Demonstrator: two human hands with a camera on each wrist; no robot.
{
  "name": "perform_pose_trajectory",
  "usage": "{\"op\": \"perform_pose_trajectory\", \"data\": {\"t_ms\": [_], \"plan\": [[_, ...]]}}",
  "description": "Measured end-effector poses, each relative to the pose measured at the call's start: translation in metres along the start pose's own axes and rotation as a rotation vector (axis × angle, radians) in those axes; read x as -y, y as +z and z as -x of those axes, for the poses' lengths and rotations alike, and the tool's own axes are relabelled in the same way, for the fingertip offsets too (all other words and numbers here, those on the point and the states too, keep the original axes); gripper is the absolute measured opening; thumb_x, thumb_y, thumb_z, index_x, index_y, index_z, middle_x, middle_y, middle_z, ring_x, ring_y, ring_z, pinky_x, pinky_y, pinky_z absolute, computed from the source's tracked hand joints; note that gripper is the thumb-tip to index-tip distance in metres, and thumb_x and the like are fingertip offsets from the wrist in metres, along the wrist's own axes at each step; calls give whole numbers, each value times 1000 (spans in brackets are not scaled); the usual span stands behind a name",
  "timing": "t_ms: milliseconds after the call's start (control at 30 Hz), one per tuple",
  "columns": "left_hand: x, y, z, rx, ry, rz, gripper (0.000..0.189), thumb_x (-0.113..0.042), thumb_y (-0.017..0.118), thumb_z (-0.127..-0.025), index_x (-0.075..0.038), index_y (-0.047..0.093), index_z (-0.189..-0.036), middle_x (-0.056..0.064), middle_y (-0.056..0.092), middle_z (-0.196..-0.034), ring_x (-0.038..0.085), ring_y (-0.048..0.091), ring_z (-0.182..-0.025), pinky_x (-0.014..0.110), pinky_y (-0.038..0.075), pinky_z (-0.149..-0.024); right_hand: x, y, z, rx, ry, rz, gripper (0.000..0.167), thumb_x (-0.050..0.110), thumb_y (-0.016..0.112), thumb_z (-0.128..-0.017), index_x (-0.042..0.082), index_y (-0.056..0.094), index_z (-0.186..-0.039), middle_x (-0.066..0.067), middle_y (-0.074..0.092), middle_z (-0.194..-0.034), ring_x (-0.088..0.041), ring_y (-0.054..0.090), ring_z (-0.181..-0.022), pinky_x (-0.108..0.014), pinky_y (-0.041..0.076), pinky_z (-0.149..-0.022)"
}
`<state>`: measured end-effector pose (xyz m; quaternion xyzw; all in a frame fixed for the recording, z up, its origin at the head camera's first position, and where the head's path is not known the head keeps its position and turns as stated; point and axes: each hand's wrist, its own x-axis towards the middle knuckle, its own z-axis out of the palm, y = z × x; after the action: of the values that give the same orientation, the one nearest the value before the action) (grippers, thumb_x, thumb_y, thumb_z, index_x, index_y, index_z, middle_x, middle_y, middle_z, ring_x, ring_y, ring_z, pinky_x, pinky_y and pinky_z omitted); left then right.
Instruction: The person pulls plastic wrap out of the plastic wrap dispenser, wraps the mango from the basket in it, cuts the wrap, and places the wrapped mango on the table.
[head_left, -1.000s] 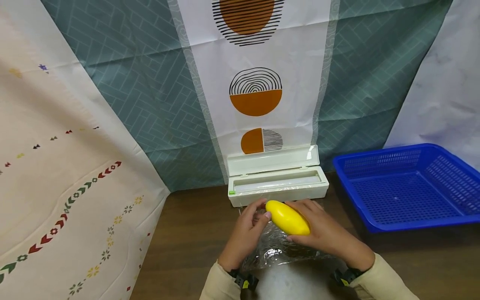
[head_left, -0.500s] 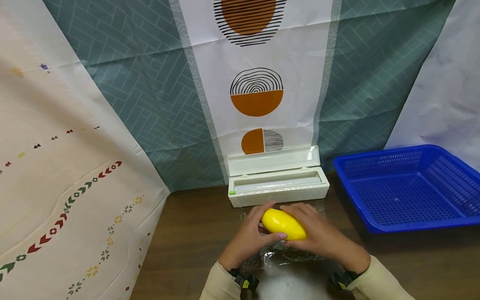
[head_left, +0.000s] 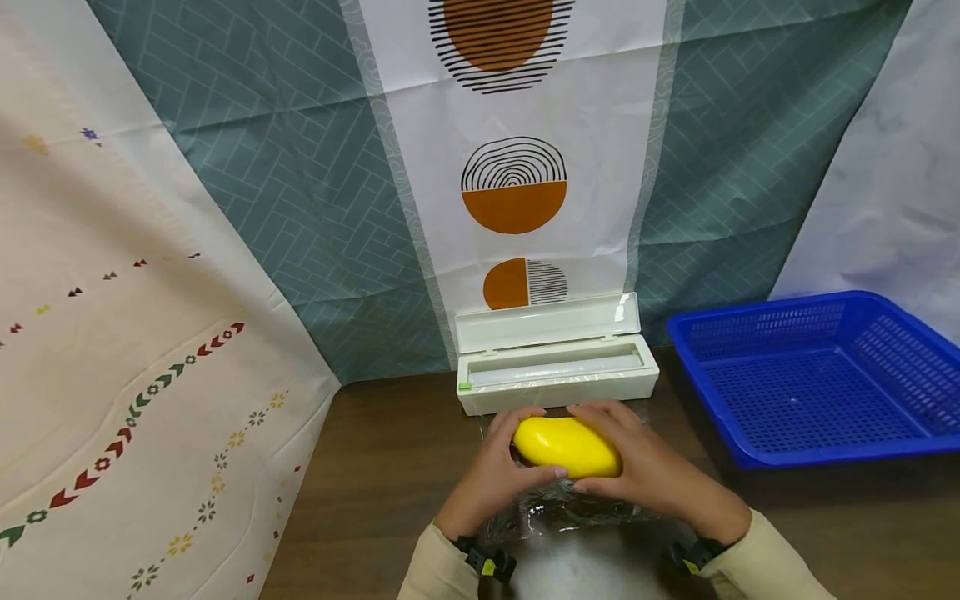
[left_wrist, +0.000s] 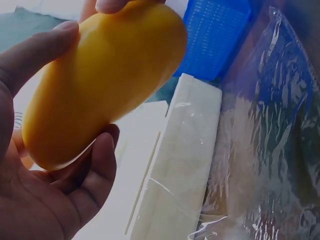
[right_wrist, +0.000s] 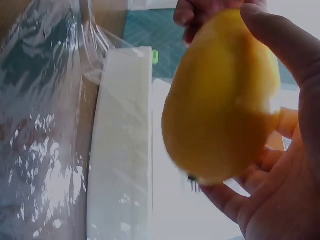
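Yellow fruit (head_left: 567, 446) held up between 2 hands, in front of the box, clear of the wrap in both wrist views. Lies roughly crosswise, right end a bit nearer the person. Dark spot at 1 end, right wrist view.

Left hand (head_left: 497, 471) grips the left end: thumb on near side, other fingers curled over the far side, spread about as wide as the fruit. Right hand (head_left: 637, 462) same on the right end, thumb near, fingers round the far side, also parted to fruit width. 2 thumb tips sit close together on the near side.

Below the fruit: clear plastic wrap (head_left: 542, 518), crinkled and shiny, reaching from the box toward the person. White box (head_left: 558, 389) just beyond the hands, lid (head_left: 547, 323) up at the back, white roll (head_left: 555, 368) lying inside, green tab (head_left: 465, 386) at its left end. Blue basket (head_left: 810, 392), mesh sides, to the right of the box, apart from the hands. All on a brown wood worktop (head_left: 375, 475). Pale thing (head_left: 585, 567) at bottom edge, cut off, can't tell what. Patterned teal cloth (head_left: 285, 167) hangs behind.
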<state>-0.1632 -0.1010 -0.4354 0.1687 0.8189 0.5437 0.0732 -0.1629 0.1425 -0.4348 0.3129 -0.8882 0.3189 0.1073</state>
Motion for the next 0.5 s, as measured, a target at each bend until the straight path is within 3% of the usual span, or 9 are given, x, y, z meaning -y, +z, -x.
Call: {"op": "perform_pose_trajectory", "data": {"t_ms": [267, 500], "plan": [[4, -7, -2, -72, 11, 7, 74, -41, 86, -80, -35, 47, -143, 2, 43, -141, 19, 53, -113, 27, 51, -92, -19, -6, 1, 46, 107, -59, 89, 51, 80, -82, 14, 41, -152, -11, 49, -141, -25, 61, -116, -51, 55, -93], [8, -8, -4, -85, 3, 34, 79, -42, 85, -80, -37, 42, -146, 2, 41, -144, 19, 54, -116, 28, 51, -95, -25, -8, -1, 62, 145, -113, 78, 44, 78, -86, 15, 44, -150, -4, 55, -134, -12, 59, -103, -37, 57, -88]]}}
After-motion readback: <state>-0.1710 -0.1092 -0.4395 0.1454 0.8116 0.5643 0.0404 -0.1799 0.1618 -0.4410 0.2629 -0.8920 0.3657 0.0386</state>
